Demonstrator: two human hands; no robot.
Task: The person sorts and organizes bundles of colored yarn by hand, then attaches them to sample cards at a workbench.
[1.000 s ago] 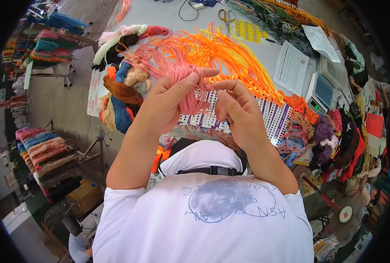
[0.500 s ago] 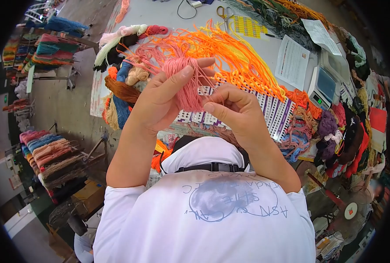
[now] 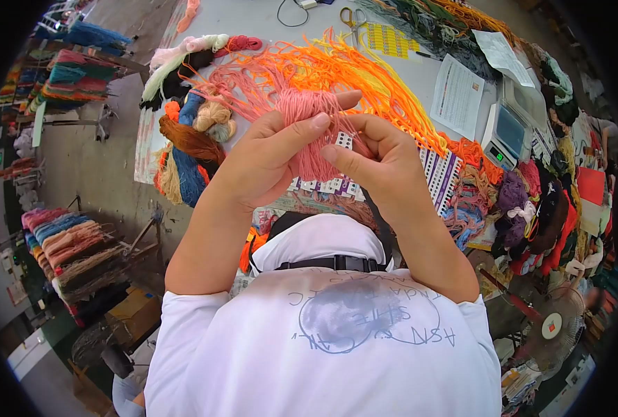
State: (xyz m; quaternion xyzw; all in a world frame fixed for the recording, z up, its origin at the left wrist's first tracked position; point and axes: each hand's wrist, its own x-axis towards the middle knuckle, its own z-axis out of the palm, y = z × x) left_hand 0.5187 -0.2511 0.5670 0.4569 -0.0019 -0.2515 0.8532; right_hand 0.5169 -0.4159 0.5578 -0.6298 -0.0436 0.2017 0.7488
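Note:
A bundle of pink yarn point(image 3: 310, 105) is gripped in my left hand point(image 3: 267, 156), the thumb lying across its front and a finger reaching out behind it. My right hand point(image 3: 382, 161) is closed at the bundle's right side, thumb and fingers pinching pink strands there; the fingertips are partly hidden. Loose pink strands trail from the bundle towards the back left of the table. Behind both hands spread long orange yarn strands point(image 3: 347, 75), with yellow ones along their right edge. White punched cards with purple stripes point(image 3: 439, 174) lie under the yarn and hands.
Scissors point(image 3: 354, 22) and a yellow label sheet point(image 3: 390, 40) are at the back. To the right are printed papers point(image 3: 456, 97) and a digital scale point(image 3: 507, 139). Coloured skeins point(image 3: 192, 139) sit at the left edge. A fan point(image 3: 550, 325) stands at lower right.
My right hand has moved closer to my left, its thumb now against the pink bundle. The bundle sits slightly further right in view.

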